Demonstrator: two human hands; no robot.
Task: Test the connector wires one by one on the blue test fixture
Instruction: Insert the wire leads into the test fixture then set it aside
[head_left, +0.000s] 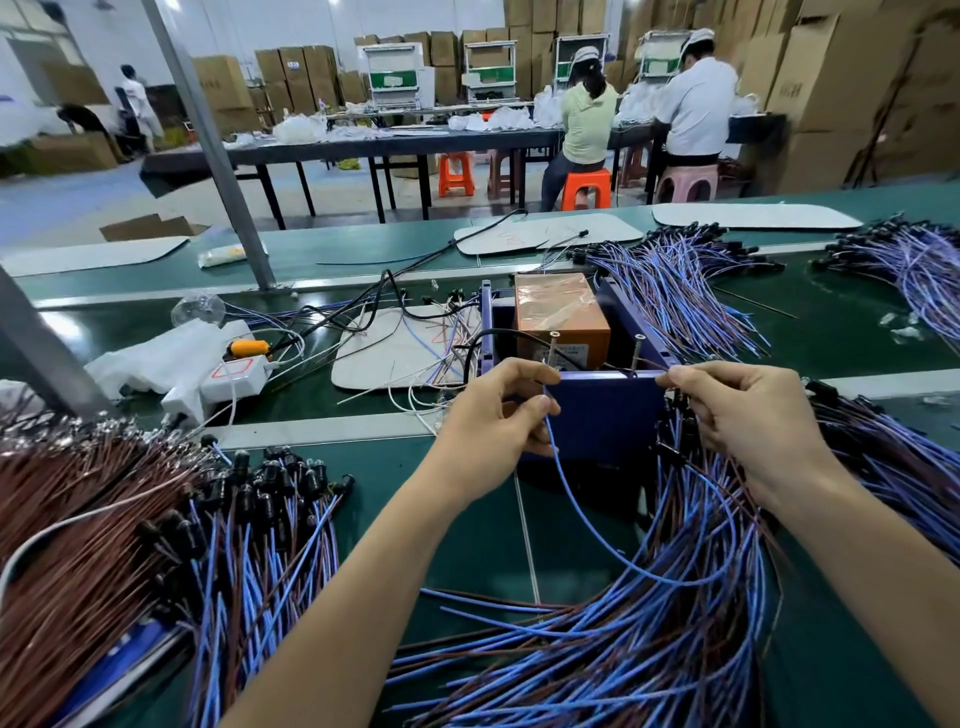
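The blue test fixture (605, 415) stands on the green bench straight ahead, an orange box (561, 317) inside it and two upright screws (551, 347) at its near top edge. My left hand (498, 415) pinches one end of a blue connector wire (597, 540) beside the left screw. My right hand (748, 415) pinches a thin wire end near the right screw (637, 353). The blue wire loops down between both hands over a pile of blue and brown wires (623, 660).
A heap of wires with black connectors (156, 535) lies at the left, more bundles (691, 291) at the back right. A white power strip (234, 376), plastic bags and a grey post (228, 171) stand at the left. Two people sit at a far table.
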